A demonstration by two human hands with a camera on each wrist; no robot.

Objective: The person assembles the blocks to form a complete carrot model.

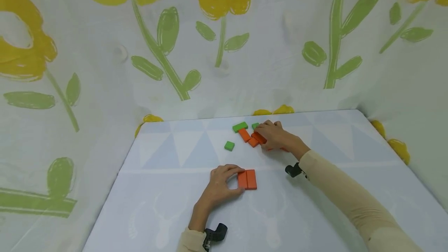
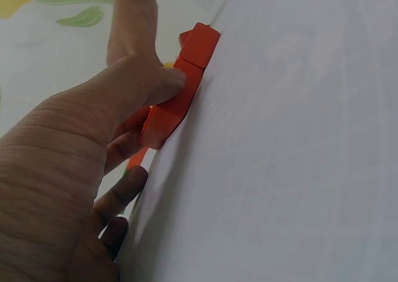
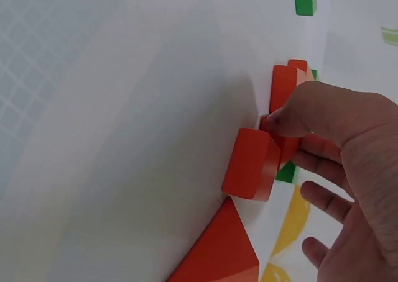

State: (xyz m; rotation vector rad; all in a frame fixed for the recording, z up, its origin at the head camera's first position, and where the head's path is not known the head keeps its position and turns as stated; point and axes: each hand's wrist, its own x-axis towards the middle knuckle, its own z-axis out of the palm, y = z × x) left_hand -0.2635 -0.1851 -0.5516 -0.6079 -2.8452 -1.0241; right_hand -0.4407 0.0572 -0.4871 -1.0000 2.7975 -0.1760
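Note:
Two flat red-orange blocks lie side by side near the table's middle. My left hand (image 1: 220,182) pinches the left block (image 1: 242,181) by its near and far ends, thumb on the near end; the right block (image 1: 251,179) lies against it. In the left wrist view the thumb presses the end of a red block (image 2: 165,120). Farther back, my right hand (image 1: 274,134) grips a red-orange block (image 1: 259,138) within a loose cluster, its fingers partly covering it. The right wrist view shows the thumb behind a nearer red block (image 3: 250,164), with a triangular red block (image 3: 221,251) beside it.
Around the right hand lie a long green block (image 1: 240,127), a slanted orange block (image 1: 244,135), a small orange block (image 1: 253,142) and a green piece (image 1: 255,126). A green square block (image 1: 229,146) sits apart, to the left. Flower-printed cloth (image 1: 245,81) rises behind the table.

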